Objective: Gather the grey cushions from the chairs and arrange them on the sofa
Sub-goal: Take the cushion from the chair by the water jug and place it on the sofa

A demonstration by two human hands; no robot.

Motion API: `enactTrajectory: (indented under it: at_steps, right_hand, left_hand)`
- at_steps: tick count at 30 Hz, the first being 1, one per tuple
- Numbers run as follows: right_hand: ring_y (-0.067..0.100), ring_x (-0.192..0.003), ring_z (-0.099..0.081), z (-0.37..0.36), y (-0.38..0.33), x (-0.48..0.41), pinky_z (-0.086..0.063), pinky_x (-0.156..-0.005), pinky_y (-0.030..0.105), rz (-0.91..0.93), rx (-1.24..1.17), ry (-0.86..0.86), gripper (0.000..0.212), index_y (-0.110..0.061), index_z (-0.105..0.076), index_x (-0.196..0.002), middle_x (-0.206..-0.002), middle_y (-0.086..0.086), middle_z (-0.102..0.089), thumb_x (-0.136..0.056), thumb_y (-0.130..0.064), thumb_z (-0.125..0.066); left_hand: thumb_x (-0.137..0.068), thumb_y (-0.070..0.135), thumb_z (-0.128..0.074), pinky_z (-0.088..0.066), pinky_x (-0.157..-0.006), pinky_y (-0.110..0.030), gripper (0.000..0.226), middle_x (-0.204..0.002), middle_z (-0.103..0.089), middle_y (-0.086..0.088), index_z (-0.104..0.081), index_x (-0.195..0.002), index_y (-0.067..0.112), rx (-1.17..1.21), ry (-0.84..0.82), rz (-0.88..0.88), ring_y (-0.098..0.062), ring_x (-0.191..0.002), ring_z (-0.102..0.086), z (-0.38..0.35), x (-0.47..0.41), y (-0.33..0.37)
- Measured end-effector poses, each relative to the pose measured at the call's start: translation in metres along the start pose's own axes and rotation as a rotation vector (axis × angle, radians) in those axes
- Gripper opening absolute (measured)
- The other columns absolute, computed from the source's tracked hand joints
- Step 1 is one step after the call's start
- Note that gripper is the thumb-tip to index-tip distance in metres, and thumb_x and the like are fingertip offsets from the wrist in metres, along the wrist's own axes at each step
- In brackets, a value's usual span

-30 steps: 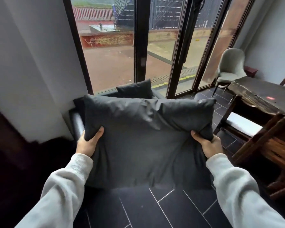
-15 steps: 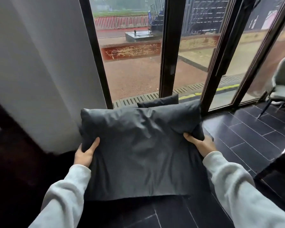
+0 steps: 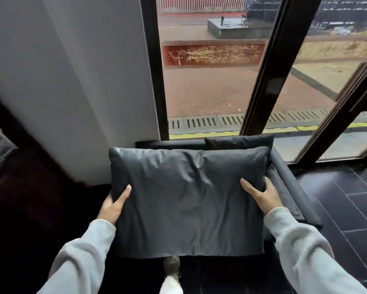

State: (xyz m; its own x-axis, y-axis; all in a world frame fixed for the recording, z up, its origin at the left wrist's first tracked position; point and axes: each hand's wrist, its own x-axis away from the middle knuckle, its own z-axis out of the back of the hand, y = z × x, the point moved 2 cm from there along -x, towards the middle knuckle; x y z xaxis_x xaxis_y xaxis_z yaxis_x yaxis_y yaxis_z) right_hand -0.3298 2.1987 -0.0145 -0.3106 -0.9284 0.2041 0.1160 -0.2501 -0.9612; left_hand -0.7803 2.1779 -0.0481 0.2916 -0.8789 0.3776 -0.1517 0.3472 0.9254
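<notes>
I hold a large dark grey cushion point(image 3: 186, 200) in front of me with both hands. My left hand point(image 3: 112, 205) grips its left edge, thumb on the front face. Gripping the right edge is my right hand point(image 3: 262, 195). The cushion hangs over the seat of a dark sofa point(image 3: 292, 187), whose right armrest shows beside it. A second grey cushion point(image 3: 239, 142) leans against the sofa's back, just behind the top of the held one. Most of the seat is hidden by the held cushion.
A white wall point(image 3: 72, 81) stands to the left of the sofa. Tall dark-framed glass doors point(image 3: 259, 77) rise right behind it. Dark tiled floor point(image 3: 352, 209) lies to the right. My shoe point(image 3: 172, 270) shows below the cushion.
I have stepped closer to the sofa and the view has turned left. The cushion has come down over the seat, and the wooden table and pale chair have left the view.
</notes>
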Motion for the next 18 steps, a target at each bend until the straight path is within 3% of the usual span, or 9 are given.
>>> enactTrajectory:
  at_steps: [6, 8, 11, 13, 15, 18]
  right_hand:
    - [-0.008, -0.083, -0.071, -0.063, 0.028, -0.108, -0.052, -0.073, 0.016, -0.1, 0.071, -0.005, 0.071, -0.03, -0.069, -0.106, -0.094, -0.019, -0.078, -0.048, -0.065, -0.089]
    - [-0.005, -0.083, -0.072, -0.084, 0.039, -0.15, -0.054, -0.08, 0.025, -0.155, 0.081, -0.01, 0.069, -0.031, -0.07, -0.104, -0.092, -0.02, -0.078, -0.049, -0.068, -0.087]
    - [0.01, -0.095, -0.076, -0.113, 0.061, -0.213, -0.057, -0.095, 0.039, -0.25, 0.072, -0.004, 0.069, -0.026, -0.074, -0.104, -0.096, -0.015, -0.08, -0.05, -0.067, -0.088]
    - [0.013, -0.101, -0.076, -0.131, 0.078, -0.252, -0.055, -0.102, 0.043, -0.306, 0.03, -0.029, 0.073, -0.024, -0.075, -0.108, -0.103, -0.009, -0.081, -0.049, -0.064, -0.091]
    - [0.017, -0.107, -0.075, -0.15, 0.095, -0.292, -0.053, -0.106, 0.045, -0.363, -0.021, -0.07, 0.084, -0.023, -0.073, -0.116, -0.111, -0.005, -0.08, -0.046, -0.063, -0.096]
    - [0.019, -0.111, -0.074, -0.175, 0.121, -0.35, -0.053, -0.105, 0.045, -0.387, -0.05, -0.138, 0.101, -0.022, -0.068, -0.127, -0.119, -0.001, -0.078, -0.04, -0.065, -0.099]
  left_hand:
    - [-0.048, 0.08, -0.085, -0.047, -0.11, -0.044, 0.078, -0.122, -0.074, 0.013, -0.067, -0.114, 0.043, -0.013, 0.044, 0.105, -0.014, -0.116, -0.068, -0.018, -0.128, -0.026]
    - [-0.047, 0.082, -0.084, -0.046, -0.112, -0.044, 0.082, -0.125, -0.072, 0.014, -0.065, -0.119, 0.046, -0.017, 0.04, 0.125, -0.013, -0.119, -0.066, -0.028, -0.174, -0.03]
    - [-0.041, 0.082, -0.085, -0.045, -0.112, -0.047, 0.114, -0.134, -0.067, 0.008, -0.054, -0.142, 0.038, -0.009, 0.054, 0.167, -0.02, -0.123, -0.065, -0.043, -0.242, -0.034]
    - [-0.041, 0.08, -0.087, -0.045, -0.112, -0.047, 0.123, -0.139, -0.064, 0.007, -0.046, -0.15, 0.038, 0.015, 0.034, 0.18, -0.02, -0.125, -0.063, -0.056, -0.283, -0.041]
    - [-0.045, 0.077, -0.088, -0.045, -0.113, -0.044, 0.119, -0.14, -0.064, 0.01, -0.046, -0.15, 0.039, 0.031, 0.035, 0.172, -0.016, -0.126, -0.062, -0.068, -0.323, -0.049]
    - [-0.052, 0.075, -0.087, -0.043, -0.114, -0.041, 0.092, -0.136, -0.066, 0.016, -0.056, -0.134, 0.047, 0.039, 0.008, 0.191, -0.009, -0.126, -0.062, -0.081, -0.378, -0.065]
